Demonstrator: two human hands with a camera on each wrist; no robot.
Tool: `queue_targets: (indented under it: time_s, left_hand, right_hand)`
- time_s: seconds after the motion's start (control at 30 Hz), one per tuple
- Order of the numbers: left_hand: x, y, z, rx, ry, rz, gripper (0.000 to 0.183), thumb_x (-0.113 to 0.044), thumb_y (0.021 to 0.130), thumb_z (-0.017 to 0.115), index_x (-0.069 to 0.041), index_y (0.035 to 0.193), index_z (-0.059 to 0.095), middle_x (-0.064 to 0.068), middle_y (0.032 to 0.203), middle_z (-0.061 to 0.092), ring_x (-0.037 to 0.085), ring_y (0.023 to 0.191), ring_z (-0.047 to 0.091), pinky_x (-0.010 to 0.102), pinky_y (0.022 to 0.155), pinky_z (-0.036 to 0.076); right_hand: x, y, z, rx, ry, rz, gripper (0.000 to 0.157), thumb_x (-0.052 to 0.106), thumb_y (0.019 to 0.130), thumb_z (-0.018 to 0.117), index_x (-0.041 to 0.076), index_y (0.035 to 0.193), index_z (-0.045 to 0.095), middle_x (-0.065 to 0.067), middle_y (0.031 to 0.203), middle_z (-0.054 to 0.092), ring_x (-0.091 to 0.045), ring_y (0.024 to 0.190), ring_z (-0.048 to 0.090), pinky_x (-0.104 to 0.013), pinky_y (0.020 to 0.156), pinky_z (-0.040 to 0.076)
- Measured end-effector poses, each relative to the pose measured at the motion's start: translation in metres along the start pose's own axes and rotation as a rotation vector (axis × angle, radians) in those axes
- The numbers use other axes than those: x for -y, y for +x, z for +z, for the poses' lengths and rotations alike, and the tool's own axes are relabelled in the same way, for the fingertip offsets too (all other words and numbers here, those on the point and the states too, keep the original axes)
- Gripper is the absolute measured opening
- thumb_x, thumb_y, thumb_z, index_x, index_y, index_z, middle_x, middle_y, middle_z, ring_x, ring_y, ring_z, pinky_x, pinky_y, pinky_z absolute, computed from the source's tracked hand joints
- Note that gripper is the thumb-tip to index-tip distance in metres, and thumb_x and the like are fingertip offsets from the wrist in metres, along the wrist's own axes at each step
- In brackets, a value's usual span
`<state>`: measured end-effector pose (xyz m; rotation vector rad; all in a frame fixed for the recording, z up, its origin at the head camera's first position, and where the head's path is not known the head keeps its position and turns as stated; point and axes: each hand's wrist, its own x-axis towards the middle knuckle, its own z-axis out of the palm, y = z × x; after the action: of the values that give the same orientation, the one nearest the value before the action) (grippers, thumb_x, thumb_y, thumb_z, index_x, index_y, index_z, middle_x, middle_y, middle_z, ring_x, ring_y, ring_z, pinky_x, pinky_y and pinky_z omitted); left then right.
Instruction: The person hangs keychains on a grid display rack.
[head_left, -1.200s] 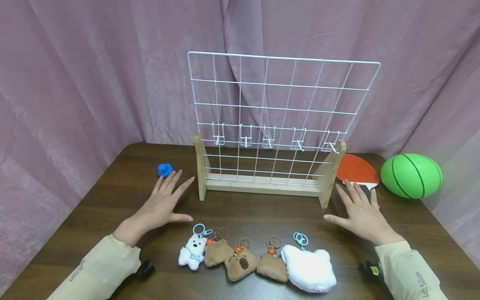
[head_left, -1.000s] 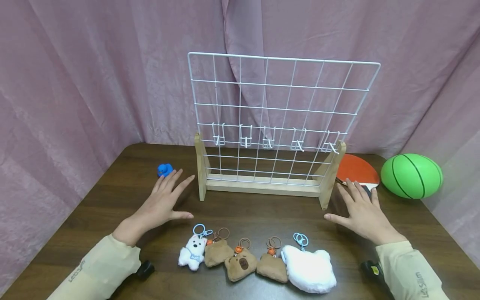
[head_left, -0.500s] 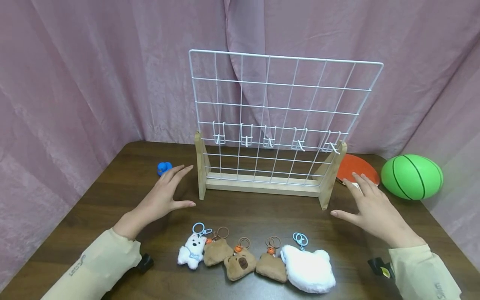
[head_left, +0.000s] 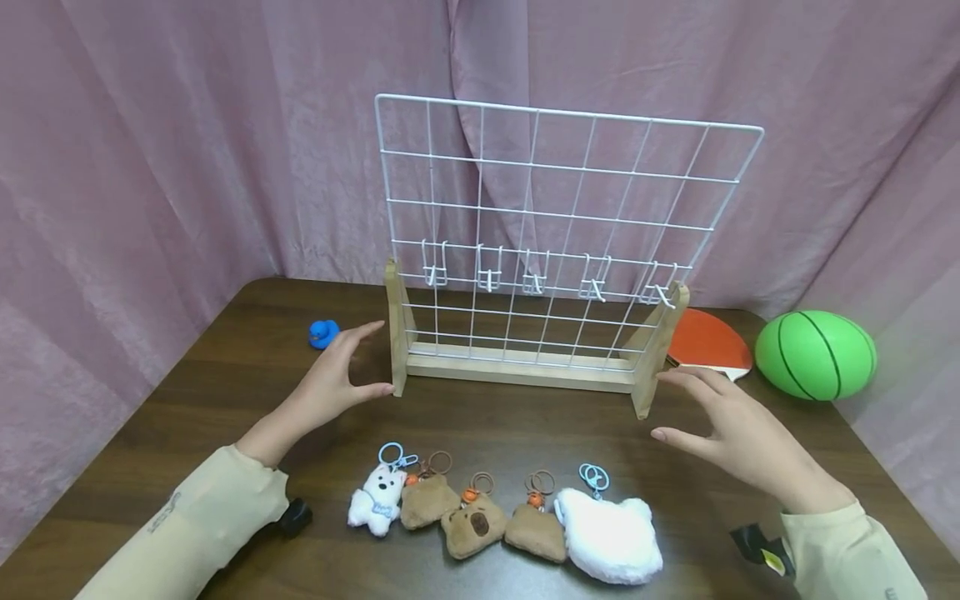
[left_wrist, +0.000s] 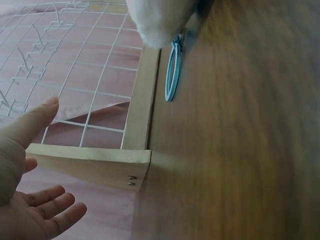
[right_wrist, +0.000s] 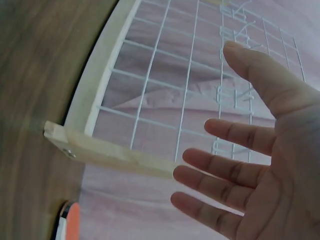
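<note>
Toward the back of the surface [head_left: 487, 421], wire rack [head_left: 528, 212] sits in its wooden stand [head_left: 521, 372], white hooks [head_left: 534, 284] in one row across it. Left hand [head_left: 326, 382] is at the stand's left end: grip released, thumb well apart from fingers. Right hand [head_left: 742, 429] is at the right end, grip also released, fingers slightly bent. Can't tell if either touches the wood. Front row, left to right: small white bear [head_left: 377, 502], three brown plush keychains [head_left: 474, 528], larger white plush [head_left: 611, 540]. Blue duck [head_left: 323, 334] beyond left hand; red paddle [head_left: 708, 340] beyond right, green ball [head_left: 816, 355] just beside it.
</note>
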<state>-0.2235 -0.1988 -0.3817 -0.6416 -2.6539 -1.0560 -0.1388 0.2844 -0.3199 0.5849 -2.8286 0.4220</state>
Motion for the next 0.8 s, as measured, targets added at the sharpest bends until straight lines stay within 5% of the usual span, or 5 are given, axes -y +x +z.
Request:
queue_targets:
  time_s: [0.2, 0.47, 0.63, 0.8]
  left_hand:
    - [0.003, 0.005, 0.006, -0.036, -0.087, -0.016, 0.082, -0.013, 0.075, 0.083, 0.000, 0.142, 0.038, 0.024, 0.136, 0.045, 0.038, 0.122, 0.047, 0.050, 0.090, 0.053]
    - [0.006, 0.008, 0.015, -0.029, -0.190, -0.091, 0.076, -0.009, 0.077, 0.080, 0.004, 0.139, 0.037, 0.025, 0.134, 0.046, 0.040, 0.118, 0.050, 0.037, 0.083, 0.057]
    - [0.008, 0.010, 0.021, -0.029, -0.235, -0.126, 0.075, -0.007, 0.079, 0.078, 0.003, 0.140, 0.035, 0.024, 0.131, 0.047, 0.038, 0.115, 0.052, 0.020, 0.078, 0.055]
    - [0.008, 0.010, 0.026, -0.057, -0.265, -0.138, 0.071, -0.004, 0.080, 0.076, 0.003, 0.139, 0.036, 0.025, 0.126, 0.050, 0.037, 0.111, 0.055, 0.023, 0.079, 0.055]
  right_hand:
    - [0.003, 0.000, 0.010, -0.023, 0.008, -0.079, 0.062, 0.041, 0.078, 0.077, 0.012, 0.128, 0.056, -0.007, 0.126, 0.058, -0.028, 0.119, 0.053, -0.050, 0.092, 0.047]
    - [0.008, 0.004, 0.027, 0.011, 0.162, -0.164, 0.057, 0.031, 0.077, 0.081, 0.016, 0.127, 0.057, 0.004, 0.110, 0.061, -0.011, 0.095, 0.060, -0.023, 0.067, 0.053]
    - [0.011, 0.004, 0.033, 0.071, 0.240, -0.136, 0.055, 0.030, 0.078, 0.080, 0.019, 0.127, 0.056, 0.002, 0.110, 0.061, -0.017, 0.095, 0.060, -0.022, 0.064, 0.052]
    - [0.012, 0.004, 0.040, 0.118, 0.262, -0.120, 0.053, 0.033, 0.079, 0.079, 0.022, 0.126, 0.057, 0.004, 0.109, 0.063, -0.017, 0.095, 0.060, -0.024, 0.071, 0.053]
